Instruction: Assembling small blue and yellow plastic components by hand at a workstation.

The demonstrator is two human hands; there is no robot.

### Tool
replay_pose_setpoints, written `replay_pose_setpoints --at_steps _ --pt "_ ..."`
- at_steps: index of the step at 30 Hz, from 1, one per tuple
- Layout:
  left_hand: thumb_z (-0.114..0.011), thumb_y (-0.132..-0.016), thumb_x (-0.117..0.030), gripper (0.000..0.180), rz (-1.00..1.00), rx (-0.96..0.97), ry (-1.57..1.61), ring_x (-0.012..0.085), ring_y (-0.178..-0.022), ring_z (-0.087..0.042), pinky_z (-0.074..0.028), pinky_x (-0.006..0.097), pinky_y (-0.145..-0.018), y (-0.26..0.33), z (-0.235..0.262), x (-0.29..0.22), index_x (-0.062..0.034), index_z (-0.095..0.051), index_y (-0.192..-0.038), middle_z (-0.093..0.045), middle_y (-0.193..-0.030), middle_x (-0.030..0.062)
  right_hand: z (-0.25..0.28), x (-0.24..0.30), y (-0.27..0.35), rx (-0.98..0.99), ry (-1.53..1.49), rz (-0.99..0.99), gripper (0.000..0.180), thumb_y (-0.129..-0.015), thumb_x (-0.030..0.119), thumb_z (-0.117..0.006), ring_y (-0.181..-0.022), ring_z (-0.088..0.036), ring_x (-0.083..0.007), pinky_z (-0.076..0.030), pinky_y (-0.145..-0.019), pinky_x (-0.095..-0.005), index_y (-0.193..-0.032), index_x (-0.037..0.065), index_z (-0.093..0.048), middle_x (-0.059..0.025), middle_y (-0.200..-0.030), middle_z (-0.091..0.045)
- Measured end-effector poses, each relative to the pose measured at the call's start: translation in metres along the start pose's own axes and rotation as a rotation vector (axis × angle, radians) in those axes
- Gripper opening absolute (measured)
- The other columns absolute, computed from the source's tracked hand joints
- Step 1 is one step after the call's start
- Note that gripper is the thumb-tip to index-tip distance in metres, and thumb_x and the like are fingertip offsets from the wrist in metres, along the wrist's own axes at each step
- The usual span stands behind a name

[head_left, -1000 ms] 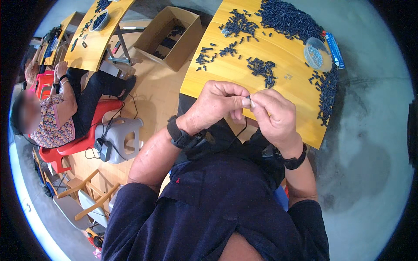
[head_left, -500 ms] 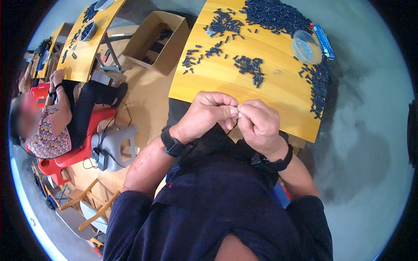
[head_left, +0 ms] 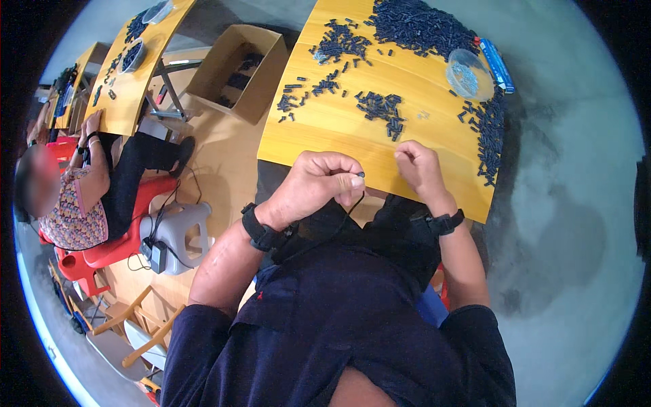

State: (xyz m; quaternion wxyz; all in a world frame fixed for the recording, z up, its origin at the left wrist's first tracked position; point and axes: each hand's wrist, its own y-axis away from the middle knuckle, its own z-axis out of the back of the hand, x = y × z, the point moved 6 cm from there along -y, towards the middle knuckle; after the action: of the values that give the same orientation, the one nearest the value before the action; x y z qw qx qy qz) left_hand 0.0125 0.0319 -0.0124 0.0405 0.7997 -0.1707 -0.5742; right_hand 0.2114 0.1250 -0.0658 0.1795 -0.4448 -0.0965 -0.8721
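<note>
Between the thumb and forefinger of my left hand (head_left: 315, 182) is a small dark cylindrical piece (head_left: 361, 175), with only its end showing. My right hand (head_left: 422, 171) is apart from it, over the table's front edge, its fingers curled together; whatever they may hold is hidden. Beyond the right hand lie a few tiny pale pieces (head_left: 423, 115). A small pile of short black cylindrical parts (head_left: 381, 107) is on the yellow wooden table (head_left: 325, 136), beyond both hands. Below my left hand a thin dark cord (head_left: 350, 210) shows.
A large heap of black parts (head_left: 420, 27) covers the table's far side; more parts (head_left: 489, 142) line its right edge. A clear tub of small pieces (head_left: 468, 76) stands by a blue box (head_left: 497, 64). An open cardboard box (head_left: 237, 71) and a seated person (head_left: 78, 203) are left.
My right hand has come away from my left and moved right, toward the table. The left keeps its pinch and the dark piece's end now shows. The view has shifted slightly.
</note>
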Motion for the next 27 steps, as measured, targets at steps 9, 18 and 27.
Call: replay_pose_setpoints --at_steps 9,18,27 --pt "-0.067 -0.086 -0.007 0.009 0.052 -0.018 -0.036 0.0068 -0.063 -0.060 -0.050 0.020 -0.057 0.004 0.005 0.008 -0.0005 -0.066 -0.092 -0.065 -0.079 0.0018 0.011 -0.046 -0.029 -0.084 0.026 -0.219 0.008 -0.082 0.007 -0.058 -0.058 -0.061 -0.0221 -0.047 -0.056 -0.0325 -0.081 -0.001 -0.061 -0.0152 -0.066 -0.061" --pt "-0.066 -0.086 -0.007 0.008 0.052 -0.028 -0.066 0.0053 -0.063 -0.059 -0.049 0.019 -0.057 0.005 0.009 0.012 -0.0007 -0.066 -0.092 -0.064 -0.078 -0.0003 0.003 -0.029 -0.039 -0.055 0.132 -0.071 0.008 -0.082 0.008 -0.059 -0.064 -0.063 -0.0294 -0.048 -0.060 -0.0367 -0.082 0.001 -0.061 -0.0188 -0.071 -0.062" --pt "-0.066 -0.086 -0.007 0.010 0.020 -0.059 -0.121 0.0049 -0.062 -0.057 -0.047 0.019 -0.057 0.002 0.013 0.013 -0.0004 -0.066 -0.093 -0.063 -0.076 -0.0011 -0.005 -0.004 -0.053 -0.054 0.207 0.008 0.009 -0.082 0.010 -0.058 -0.072 -0.062 -0.0350 -0.048 -0.065 -0.0397 -0.082 0.001 -0.062 -0.0188 -0.077 -0.063"
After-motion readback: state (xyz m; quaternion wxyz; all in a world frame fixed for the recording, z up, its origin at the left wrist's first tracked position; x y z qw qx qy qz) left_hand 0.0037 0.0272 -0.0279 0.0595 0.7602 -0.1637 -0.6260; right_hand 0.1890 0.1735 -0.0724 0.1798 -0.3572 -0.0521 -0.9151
